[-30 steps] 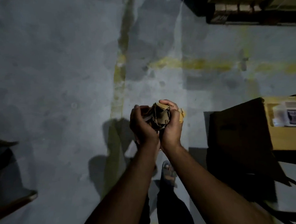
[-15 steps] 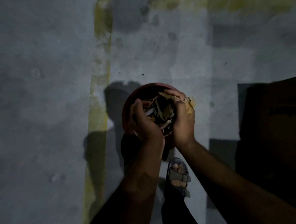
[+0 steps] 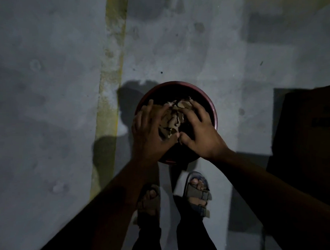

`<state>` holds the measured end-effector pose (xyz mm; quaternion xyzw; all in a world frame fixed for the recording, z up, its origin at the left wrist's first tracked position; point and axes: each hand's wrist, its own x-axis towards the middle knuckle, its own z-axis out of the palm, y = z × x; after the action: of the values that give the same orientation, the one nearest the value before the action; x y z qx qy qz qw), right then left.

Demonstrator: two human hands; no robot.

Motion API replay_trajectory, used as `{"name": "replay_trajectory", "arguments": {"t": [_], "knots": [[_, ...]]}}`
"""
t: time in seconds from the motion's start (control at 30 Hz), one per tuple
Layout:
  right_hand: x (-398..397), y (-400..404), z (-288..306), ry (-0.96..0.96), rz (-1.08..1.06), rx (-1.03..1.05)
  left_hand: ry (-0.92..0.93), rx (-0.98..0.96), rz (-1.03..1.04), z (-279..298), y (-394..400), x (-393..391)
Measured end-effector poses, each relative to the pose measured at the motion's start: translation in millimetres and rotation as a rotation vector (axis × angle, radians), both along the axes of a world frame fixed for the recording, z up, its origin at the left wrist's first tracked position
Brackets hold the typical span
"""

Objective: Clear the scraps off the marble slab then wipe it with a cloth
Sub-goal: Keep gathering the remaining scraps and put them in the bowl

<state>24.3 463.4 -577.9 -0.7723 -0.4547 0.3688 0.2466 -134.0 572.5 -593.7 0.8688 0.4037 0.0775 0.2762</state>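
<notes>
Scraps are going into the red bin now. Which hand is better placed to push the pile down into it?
Probably the left hand: its spread fingers lie over most of the scraps in the red bin. The right hand only covers their right edge, nearer the rim.

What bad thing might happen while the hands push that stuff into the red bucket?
The scraps sit heaped near the rim of the red bucket, so pieces might spill onto the floor. The left hand and right hand press down from above, which might tip the bucket toward the sandalled feet.
</notes>
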Motion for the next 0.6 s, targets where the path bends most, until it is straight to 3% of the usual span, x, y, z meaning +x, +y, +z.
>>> {"name": "replay_trajectory", "arguments": {"t": [0.2, 0.4, 0.6], "knots": [[-2.2, -4.9, 0.6, -0.203, 0.001, -0.041, 0.205, 0.107, -0.176, -3.0, 3.6, -4.7], [-9.1, 29.7, -58.5, -0.353, 0.139, -0.204, 0.304, 0.29, -0.287, -75.7, 4.4, 4.2], [-13.3, 42.8, -128.5, -0.346, 0.199, -0.42, 0.394, 0.161, -0.253, -145.0, 4.4, 25.7]]}}
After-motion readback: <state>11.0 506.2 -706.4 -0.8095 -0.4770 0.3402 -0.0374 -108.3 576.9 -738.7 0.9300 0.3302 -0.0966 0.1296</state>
